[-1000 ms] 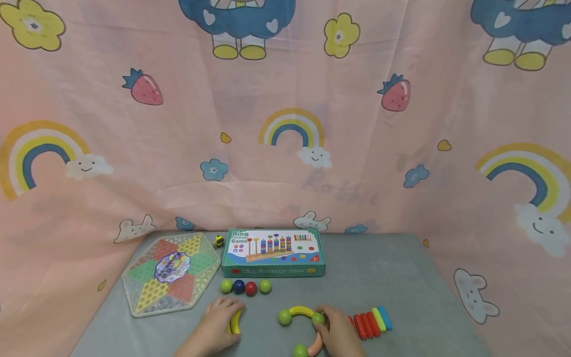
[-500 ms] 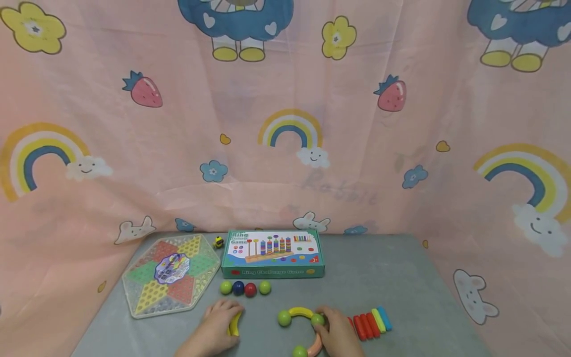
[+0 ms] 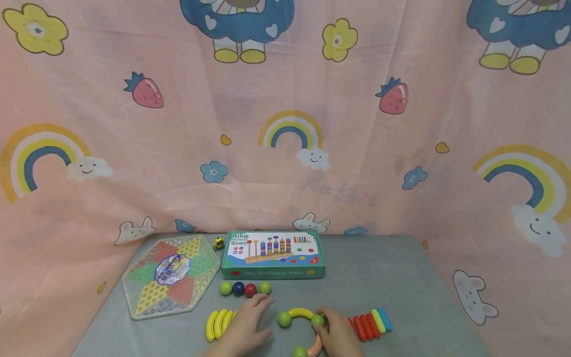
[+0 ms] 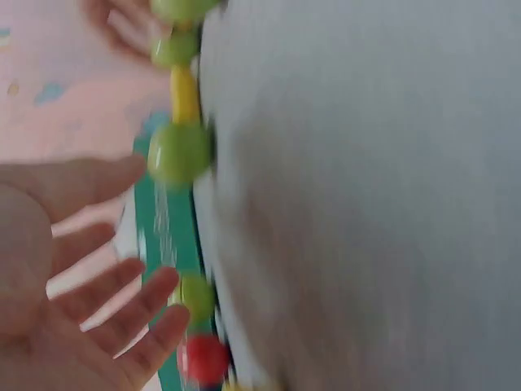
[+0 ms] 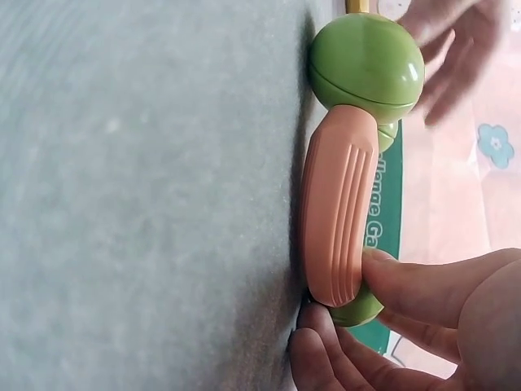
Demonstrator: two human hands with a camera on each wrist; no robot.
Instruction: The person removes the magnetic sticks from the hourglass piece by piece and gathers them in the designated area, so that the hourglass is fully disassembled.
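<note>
My left hand (image 3: 244, 327) hovers with fingers apart, holding nothing, between a row of yellow curved sticks (image 3: 217, 325) and a curved chain of toy pieces. In the left wrist view the left hand's fingers (image 4: 134, 305) are spread. My right hand (image 3: 340, 333) pinches a green ball (image 3: 317, 321) at the chain's bend. This ball joins a yellow curved stick (image 3: 301, 312), with another green ball (image 3: 284, 319) at its far end, to a salmon curved stick (image 5: 338, 212). A third green ball (image 5: 366, 65) caps the salmon stick. The hand partly hides the held ball.
Red sticks (image 3: 363, 327), a lime stick (image 3: 378, 320) and a blue stick (image 3: 384, 319) lie to the right. Green, blue and red balls (image 3: 251, 290) line up before a Ring Challenge Game box (image 3: 273, 272). A hexagonal star board (image 3: 171, 297) lies left, beside a small bee figure (image 3: 218, 243).
My left hand has let go of the yellow curved sticks and moved right, uncovering their row. The right hand keeps its hold on the green ball.
</note>
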